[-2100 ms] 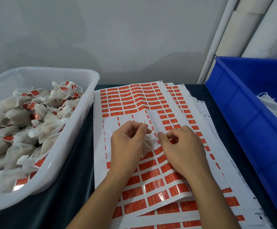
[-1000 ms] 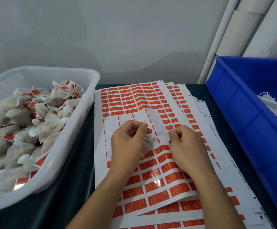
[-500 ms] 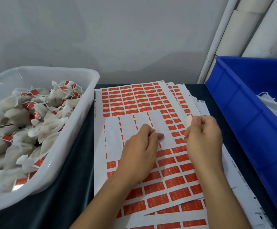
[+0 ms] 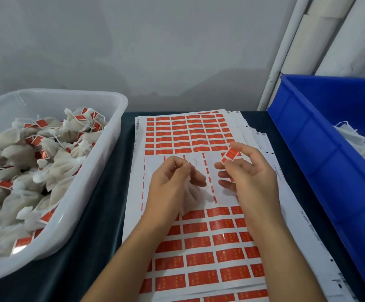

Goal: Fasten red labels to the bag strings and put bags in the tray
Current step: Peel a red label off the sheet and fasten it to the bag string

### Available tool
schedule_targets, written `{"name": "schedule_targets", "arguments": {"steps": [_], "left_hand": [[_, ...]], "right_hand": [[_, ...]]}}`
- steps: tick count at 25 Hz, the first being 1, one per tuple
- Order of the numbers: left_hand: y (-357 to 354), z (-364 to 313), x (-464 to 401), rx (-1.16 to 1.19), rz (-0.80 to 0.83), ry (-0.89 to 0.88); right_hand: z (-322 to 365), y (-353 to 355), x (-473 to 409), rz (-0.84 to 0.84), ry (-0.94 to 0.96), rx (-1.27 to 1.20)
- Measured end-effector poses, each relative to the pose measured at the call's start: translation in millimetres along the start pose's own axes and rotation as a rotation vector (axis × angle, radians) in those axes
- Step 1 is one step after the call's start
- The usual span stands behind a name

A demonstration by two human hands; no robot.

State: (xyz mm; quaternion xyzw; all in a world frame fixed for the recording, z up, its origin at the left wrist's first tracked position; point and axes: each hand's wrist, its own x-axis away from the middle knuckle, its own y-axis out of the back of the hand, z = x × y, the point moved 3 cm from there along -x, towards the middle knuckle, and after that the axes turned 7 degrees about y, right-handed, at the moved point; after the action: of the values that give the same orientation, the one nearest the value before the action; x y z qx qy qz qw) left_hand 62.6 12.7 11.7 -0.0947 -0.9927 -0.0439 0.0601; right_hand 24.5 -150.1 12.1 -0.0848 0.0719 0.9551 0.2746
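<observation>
Head view, label (image 4: 230, 154) pinched in right hand (image 4: 248, 177)

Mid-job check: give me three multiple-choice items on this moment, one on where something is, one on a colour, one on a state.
1. Where is the tray with the labelled bags?
A. at the person's left
B. at the person's right
C. on top of the label sheets

2. What colour is the bin at the right?
A. green
B. blue
C. white

3. What is the right hand doing?
A. lying flat on the sheets
B. pinching a peeled red label
C. reaching into the bin

Answers:
1 A: the white tray sits left of the label sheets.
2 B: its walls are plainly blue.
3 B: the label is clear of the sheets between its fingers, while the left hand holds a bag by its string.
</observation>
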Motion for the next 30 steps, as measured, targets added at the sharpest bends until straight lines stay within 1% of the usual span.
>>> {"name": "schedule_targets", "arguments": {"steps": [3,7,12,20,25,30], "left_hand": [[-1.3,3.3,-1.5,0.017,-0.017,0.006],[-2.6,7.9,-4.9,-0.020,-0.040,-0.022],[-4.7,10.4,-5.0,-0.045,-0.026,-0.057],[-6.8,9.6,-4.1,-0.062,-0.007,-0.065],[-7.3,7.5,-2.9,-0.072,-0.001,-0.088],[-8.5,7.7,-3.5,-0.100,-0.003,-0.102]], "right_hand": [[-1.0,-2.3,1.6,0.033,-0.009,-0.021],[-1.1,-6.4,3.2,0.066,-0.019,0.037],[3.3,-8.4,4.3,0.084,-0.056,0.021],[6.8,-5.0,5.4,0.066,-0.002,0.081],[6.6,-7.0,5.9,0.138,0.038,0.090],[5.1,-8.1,5.2,0.149,0.046,0.080]]}}
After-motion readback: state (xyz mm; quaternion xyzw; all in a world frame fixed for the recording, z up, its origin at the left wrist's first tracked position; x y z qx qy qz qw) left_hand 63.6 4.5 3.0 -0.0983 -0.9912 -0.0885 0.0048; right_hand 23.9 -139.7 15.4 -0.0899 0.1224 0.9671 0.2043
